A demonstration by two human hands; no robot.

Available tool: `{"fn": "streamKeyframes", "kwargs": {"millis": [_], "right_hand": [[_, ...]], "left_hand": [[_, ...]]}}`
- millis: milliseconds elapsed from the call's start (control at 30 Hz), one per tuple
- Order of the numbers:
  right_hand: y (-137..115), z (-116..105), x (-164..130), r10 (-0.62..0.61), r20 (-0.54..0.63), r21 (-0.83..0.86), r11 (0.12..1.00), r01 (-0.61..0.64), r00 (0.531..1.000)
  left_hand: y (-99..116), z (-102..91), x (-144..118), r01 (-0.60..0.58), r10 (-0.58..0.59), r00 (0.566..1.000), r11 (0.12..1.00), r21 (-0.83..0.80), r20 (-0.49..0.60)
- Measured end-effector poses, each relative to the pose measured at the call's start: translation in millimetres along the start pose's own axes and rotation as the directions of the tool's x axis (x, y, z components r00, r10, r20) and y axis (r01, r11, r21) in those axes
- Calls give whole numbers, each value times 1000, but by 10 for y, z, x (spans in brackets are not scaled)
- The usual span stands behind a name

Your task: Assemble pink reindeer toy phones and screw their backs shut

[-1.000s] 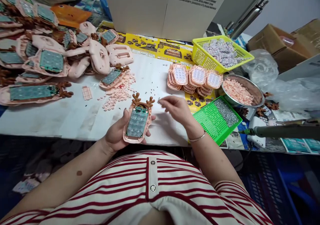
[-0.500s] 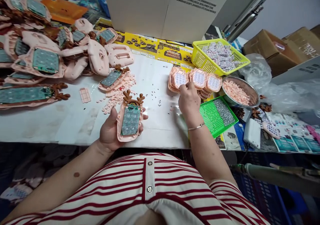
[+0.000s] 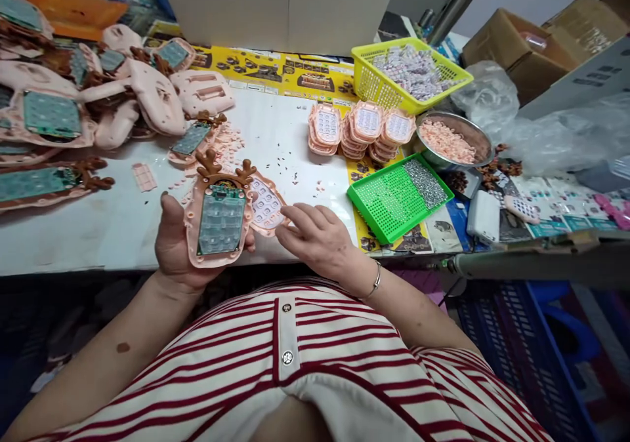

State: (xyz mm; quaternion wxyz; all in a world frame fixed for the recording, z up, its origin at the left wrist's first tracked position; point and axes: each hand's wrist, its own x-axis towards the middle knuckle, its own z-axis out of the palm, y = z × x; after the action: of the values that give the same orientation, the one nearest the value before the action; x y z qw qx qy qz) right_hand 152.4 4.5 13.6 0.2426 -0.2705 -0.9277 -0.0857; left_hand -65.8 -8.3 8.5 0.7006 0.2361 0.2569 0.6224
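My left hand (image 3: 180, 248) holds a pink toy-phone shell (image 3: 191, 232) from below and the side. Brown antlers (image 3: 224, 170) top the shell, and a green circuit board (image 3: 222, 219) under a clear keypad membrane lies in it, facing up. My right hand (image 3: 317, 239) grips the lower right edge of a pink keypad cover (image 3: 266, 204) with pale, button-filled holes. The cover is tilted beside the shell, its left edge partly hidden behind it. Small pink buttons (image 3: 231, 139) lie scattered beyond, next to another antlered shell (image 3: 191, 137).
Stacks of keypad covers (image 3: 368, 119) stand right of centre. Near them are a green tray (image 3: 381, 209) with screws, a metal bowl (image 3: 485, 147) of pink pieces and a yellow basket (image 3: 361, 78). Toy-phone shells (image 3: 157, 98) are heaped on the left. A large carton (image 3: 236, 9) stands behind.
My right hand has come from the stacks toward my left hand, bringing a keypad cover. The shell in my left hand has shifted left in view. The camera view has also turned.
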Motion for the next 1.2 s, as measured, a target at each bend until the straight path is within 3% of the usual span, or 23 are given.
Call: {"fn": "streamKeyframes", "kwargs": {"millis": [33, 67, 100, 133, 167, 200, 233, 267, 333, 400, 533, 700, 867, 1000, 1200], "right_hand": [[11, 12, -26, 116, -56, 186, 977, -104, 992], [21, 32, -49, 284, -74, 408, 883, -231, 956], [27, 59, -68, 462, -18, 628, 695, -349, 887], [28, 93, -85, 588, 123, 795, 424, -434, 800], [25, 132, -104, 624, 307, 871, 118, -476, 718], [18, 173, -126, 572, 484, 859, -167, -484, 662], [8, 214, -151, 465, 618, 786, -394, -477, 634], [-4, 252, -180, 346, 696, 694, -548, -466, 630], [-23, 309, -243, 192, 736, 564, -704, -432, 649], [-32, 338, -300, 140, 723, 519, -757, -398, 676], [-12, 341, -366, 146, 694, 520, -778, -351, 705], [26, 351, -366, 304, 683, 583, -775, -245, 664], [22, 389, -211, 435, 633, 689, -693, -210, 640], [13, 377, -90, 520, 597, 749, -634, -193, 612], [82, 331, -137, 505, 565, 754, -638, -159, 652]], "left_hand": [[9, 10, -22, -13, 13, 1000, 1000, -4, 8], [14, 19, -42, -15, 15, 1000, 1000, -3, 22], [14, 27, -59, -1, 1, 999, 1000, 6, 43], [8, 32, -73, 24, -25, 997, 1000, 19, 69], [-2, 35, -83, 63, -66, 993, 997, 37, 95], [-17, 37, -90, 101, -108, 987, 993, 56, 118], [-34, 37, -93, 138, -148, 979, 987, 76, 140], [-51, 38, -92, 165, -178, 971, 982, 96, 159], [-80, 41, -80, 199, -220, 962, 970, 137, 160], [-99, 49, -57, 233, -255, 959, 957, 171, 123], [-128, 80, 13, 296, -309, 951, 931, 213, 27], [-204, 164, 115, 223, -213, 975, 953, 205, -67], [-301, 234, 147, 158, -124, 979, 965, 211, -163], [-346, 222, 115, 209, -168, 970, 944, 254, -177], [-326, 173, 111, 237, -212, 968, 947, 217, -134]]}}
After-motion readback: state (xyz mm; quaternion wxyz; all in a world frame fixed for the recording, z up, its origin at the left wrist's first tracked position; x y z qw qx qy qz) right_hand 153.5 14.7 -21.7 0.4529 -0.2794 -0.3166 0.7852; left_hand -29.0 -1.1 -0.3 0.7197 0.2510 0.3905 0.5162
